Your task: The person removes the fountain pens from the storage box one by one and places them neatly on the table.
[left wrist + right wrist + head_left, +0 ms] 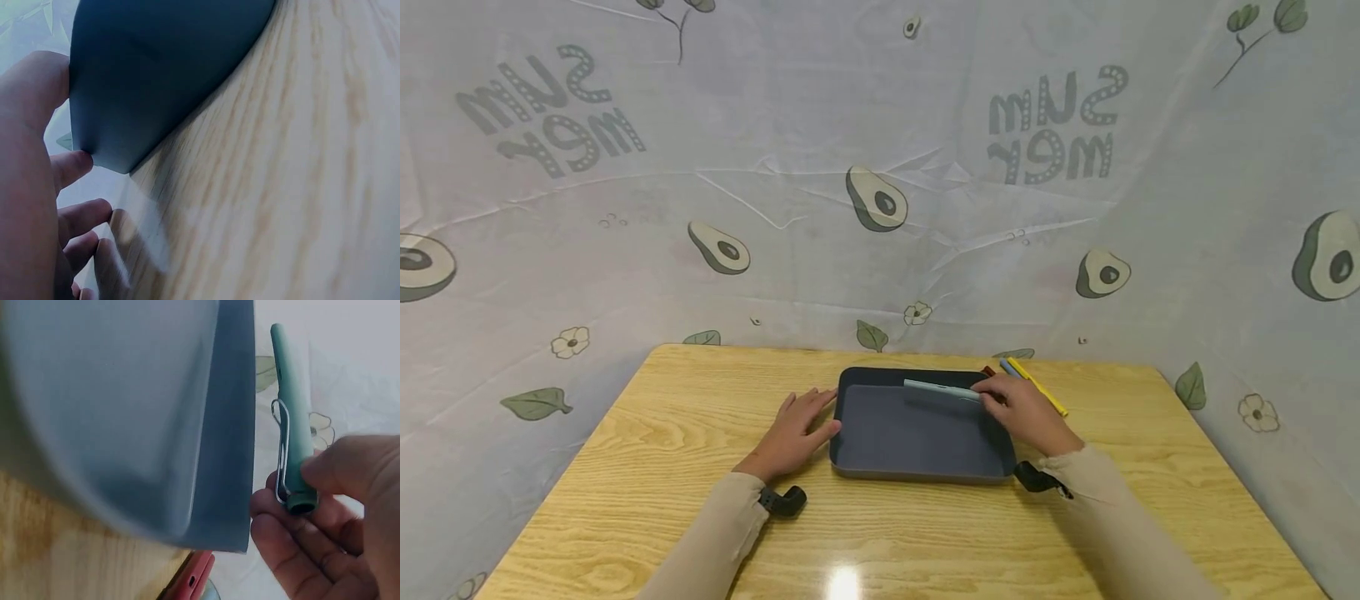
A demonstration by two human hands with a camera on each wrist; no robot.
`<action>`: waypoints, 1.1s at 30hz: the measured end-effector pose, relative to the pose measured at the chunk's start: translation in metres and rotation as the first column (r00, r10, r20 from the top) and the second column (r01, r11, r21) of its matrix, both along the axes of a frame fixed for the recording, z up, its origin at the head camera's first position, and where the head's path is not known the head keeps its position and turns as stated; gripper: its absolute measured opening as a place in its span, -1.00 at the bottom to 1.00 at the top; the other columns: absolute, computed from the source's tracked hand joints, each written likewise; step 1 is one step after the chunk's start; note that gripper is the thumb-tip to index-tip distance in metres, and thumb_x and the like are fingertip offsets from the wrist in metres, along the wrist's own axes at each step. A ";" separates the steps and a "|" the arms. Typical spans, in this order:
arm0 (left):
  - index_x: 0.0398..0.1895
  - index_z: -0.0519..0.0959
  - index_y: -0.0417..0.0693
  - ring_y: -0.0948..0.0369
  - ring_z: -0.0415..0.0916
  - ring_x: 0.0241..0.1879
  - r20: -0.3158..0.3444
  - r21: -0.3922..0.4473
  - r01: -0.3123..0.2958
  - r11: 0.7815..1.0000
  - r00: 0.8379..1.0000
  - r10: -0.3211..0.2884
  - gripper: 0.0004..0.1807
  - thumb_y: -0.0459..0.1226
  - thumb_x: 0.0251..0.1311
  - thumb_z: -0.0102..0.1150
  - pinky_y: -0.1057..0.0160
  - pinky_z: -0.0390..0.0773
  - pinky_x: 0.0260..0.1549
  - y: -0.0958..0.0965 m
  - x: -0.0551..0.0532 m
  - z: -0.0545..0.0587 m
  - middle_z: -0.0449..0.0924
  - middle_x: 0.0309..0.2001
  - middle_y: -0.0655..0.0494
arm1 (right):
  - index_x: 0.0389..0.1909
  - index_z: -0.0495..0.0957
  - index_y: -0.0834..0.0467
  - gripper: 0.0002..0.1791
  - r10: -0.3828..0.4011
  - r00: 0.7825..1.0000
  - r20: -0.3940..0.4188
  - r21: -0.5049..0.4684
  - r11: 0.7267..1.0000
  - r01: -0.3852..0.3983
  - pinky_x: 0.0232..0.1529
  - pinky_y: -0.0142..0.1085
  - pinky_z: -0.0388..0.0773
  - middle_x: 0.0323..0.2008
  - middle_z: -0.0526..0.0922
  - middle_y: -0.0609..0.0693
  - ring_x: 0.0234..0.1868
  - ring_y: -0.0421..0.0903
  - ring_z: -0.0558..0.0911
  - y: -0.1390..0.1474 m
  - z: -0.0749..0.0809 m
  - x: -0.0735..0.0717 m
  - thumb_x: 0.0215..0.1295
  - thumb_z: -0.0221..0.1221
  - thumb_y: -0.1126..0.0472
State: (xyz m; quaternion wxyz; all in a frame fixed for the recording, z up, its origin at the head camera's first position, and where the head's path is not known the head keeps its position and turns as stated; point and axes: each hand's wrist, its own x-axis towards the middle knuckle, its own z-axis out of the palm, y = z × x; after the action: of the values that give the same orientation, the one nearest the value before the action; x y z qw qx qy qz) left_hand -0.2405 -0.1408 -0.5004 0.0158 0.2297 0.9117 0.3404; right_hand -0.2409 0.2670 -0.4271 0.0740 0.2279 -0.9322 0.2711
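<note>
A dark grey tray (921,433) lies on the table. Over its back right part, a pale green pen (936,388) is pinched by my right hand (1026,412) near one end. The right wrist view shows the thumb and fingers on the pen (294,406), beside its metal clip. My left hand (797,429) rests at the left side of the tray, thumb and fingertips touching its wall (156,69) with the fingers extended. Behind the right hand lie a yellow pen (1037,387), a blue pen (1008,367) and a red pen (190,578), partly hidden.
The wooden table (700,400) carries the tray near its back edge. Behind it hangs a pale curtain (805,267) printed with avocados. Black straps with small devices sit on both wrists.
</note>
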 end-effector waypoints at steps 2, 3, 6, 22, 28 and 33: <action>0.65 0.17 0.14 -0.05 -0.04 0.62 0.002 0.000 -0.004 1.000 1.000 0.004 -0.25 0.16 0.52 0.03 -0.13 -0.33 0.60 0.000 0.000 -0.001 0.23 0.57 -0.02 | 0.04 0.74 0.21 -0.78 -0.025 1.000 0.000 -0.020 0.999 0.025 -0.35 -0.27 0.55 -0.06 0.74 0.09 -0.29 -0.14 0.63 0.001 -0.002 0.002 0.48 0.21 0.35; 0.65 0.17 0.14 -0.05 -0.04 0.63 0.001 0.001 -0.004 1.000 1.000 0.004 -0.25 0.16 0.52 0.03 -0.13 -0.33 0.60 0.000 0.000 -0.001 0.23 0.57 -0.02 | 0.04 0.74 0.20 -0.78 -0.042 0.999 0.001 -0.031 0.999 0.042 -0.34 -0.27 0.55 -0.06 0.74 0.09 -0.27 -0.13 0.64 0.003 -0.004 0.003 0.48 0.21 0.36; 0.65 0.17 0.15 -0.04 -0.04 0.63 -0.001 -0.002 -0.004 1.000 1.000 0.004 -0.25 0.16 0.52 0.02 -0.11 -0.33 0.60 -0.001 0.000 -0.002 0.23 0.57 -0.01 | 0.05 0.73 0.21 -0.77 -0.076 0.997 0.000 -0.064 0.995 0.076 -0.32 -0.27 0.57 -0.03 0.73 0.13 -0.19 -0.07 0.67 0.004 -0.007 0.007 0.48 0.21 0.37; 0.65 0.17 0.16 -0.03 -0.04 0.63 0.004 -0.012 -0.003 1.000 1.000 0.003 -0.26 0.15 0.52 0.02 -0.09 -0.33 0.61 -0.003 0.002 -0.002 0.22 0.57 -0.03 | 0.12 0.71 0.19 -0.74 -0.206 0.979 -0.008 -0.142 0.969 0.203 -0.25 -0.17 0.62 -0.03 0.72 0.16 -0.14 0.03 0.70 0.022 -0.013 0.015 0.53 0.18 0.31; 0.65 0.18 0.13 -0.07 -0.03 0.62 -0.007 0.000 0.008 1.000 1.000 -0.008 -0.26 0.13 0.52 0.04 -0.13 -0.32 0.60 -0.002 0.002 -0.001 0.24 0.57 -0.06 | 0.11 0.72 0.22 -0.74 -0.278 0.959 -0.056 -0.166 0.950 0.266 -0.33 -0.24 0.57 -0.04 0.73 0.18 -0.22 0.02 0.68 0.024 -0.012 0.017 0.52 0.18 0.32; 0.66 0.17 0.13 -0.06 -0.03 0.62 0.000 -0.002 0.001 1.000 1.000 -0.001 -0.25 0.14 0.52 0.03 -0.12 -0.32 0.60 -0.004 0.002 -0.002 0.22 0.57 -0.04 | 0.09 0.71 0.28 -0.75 -0.313 0.946 -0.085 -0.178 0.939 0.294 -0.55 -0.34 0.42 -0.04 0.72 0.25 -0.48 -0.09 0.54 0.026 -0.007 0.016 0.51 0.17 0.35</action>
State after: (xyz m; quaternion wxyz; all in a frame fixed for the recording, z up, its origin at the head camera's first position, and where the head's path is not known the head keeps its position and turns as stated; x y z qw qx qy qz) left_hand -0.2383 -0.1445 -0.5021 0.0160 0.2302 0.9118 0.3396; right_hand -0.2247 0.2927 -0.4338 0.1856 0.0893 -0.9253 0.3185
